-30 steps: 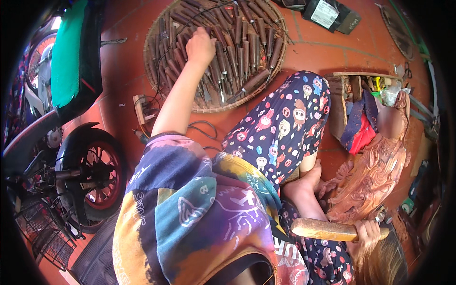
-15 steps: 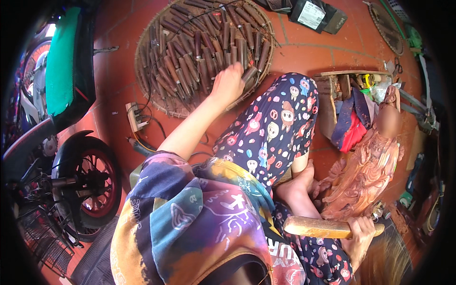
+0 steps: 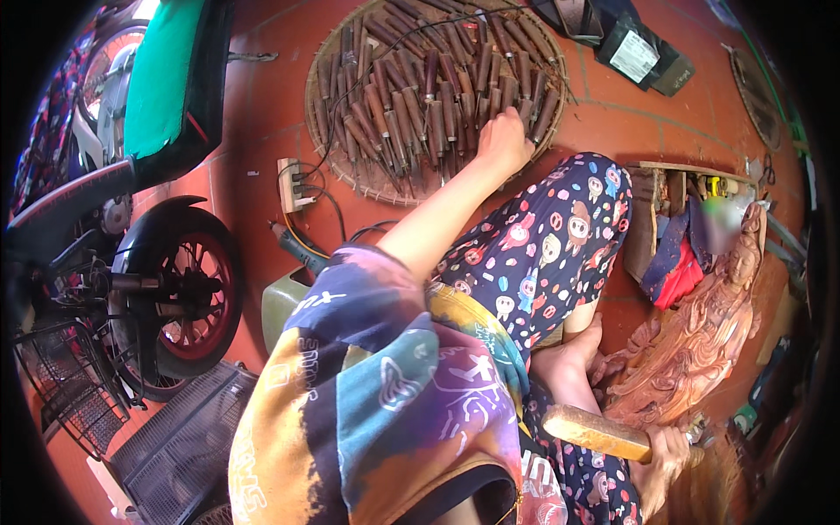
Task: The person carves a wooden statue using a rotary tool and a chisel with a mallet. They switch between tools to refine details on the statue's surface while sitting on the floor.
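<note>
Both hands busy: left hand [image 3: 506,140] pinches a chisel [image 3: 541,118] (tray's edge), right hand [image 3: 661,451] grips a mallet [image 3: 597,432].

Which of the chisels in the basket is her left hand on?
One at the basket's lower right edge, under the left hand; the other chisels lie untouched.

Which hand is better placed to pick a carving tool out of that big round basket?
Probably the left hand: it already rests on the tools at the near rim of the woven tray. The right hand sits low by the wooden carving, holding a wooden mallet.
</note>
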The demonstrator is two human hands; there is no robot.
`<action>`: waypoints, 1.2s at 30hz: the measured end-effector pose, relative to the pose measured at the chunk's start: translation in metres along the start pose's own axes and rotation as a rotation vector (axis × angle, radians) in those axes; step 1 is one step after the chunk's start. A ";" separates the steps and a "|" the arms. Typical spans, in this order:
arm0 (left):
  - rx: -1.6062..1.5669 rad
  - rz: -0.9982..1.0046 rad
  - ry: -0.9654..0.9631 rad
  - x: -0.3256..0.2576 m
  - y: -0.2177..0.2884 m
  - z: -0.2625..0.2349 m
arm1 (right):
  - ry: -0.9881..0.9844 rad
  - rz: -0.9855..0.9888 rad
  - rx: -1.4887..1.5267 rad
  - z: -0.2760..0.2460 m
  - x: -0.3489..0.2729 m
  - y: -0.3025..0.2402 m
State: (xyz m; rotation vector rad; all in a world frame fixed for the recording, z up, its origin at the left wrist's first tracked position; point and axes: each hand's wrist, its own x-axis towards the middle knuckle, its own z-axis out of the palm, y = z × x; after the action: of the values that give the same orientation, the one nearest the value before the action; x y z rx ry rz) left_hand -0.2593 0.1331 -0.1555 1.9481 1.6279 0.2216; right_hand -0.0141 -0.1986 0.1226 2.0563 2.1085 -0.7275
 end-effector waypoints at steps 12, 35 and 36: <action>0.092 -0.185 0.159 -0.069 -0.114 -0.050 | -0.072 0.052 0.029 0.001 -0.005 0.001; -0.123 -0.385 0.038 -0.072 -0.161 -0.046 | -0.004 0.096 0.009 0.009 -0.012 -0.012; -0.124 -0.388 0.054 -0.071 -0.158 -0.045 | -0.011 0.102 0.010 0.009 -0.012 -0.012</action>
State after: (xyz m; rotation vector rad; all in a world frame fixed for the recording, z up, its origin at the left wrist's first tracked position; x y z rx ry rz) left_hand -0.4311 0.0936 -0.1856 1.5104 1.9393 0.2148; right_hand -0.0271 -0.2131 0.1223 2.1416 1.9814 -0.7351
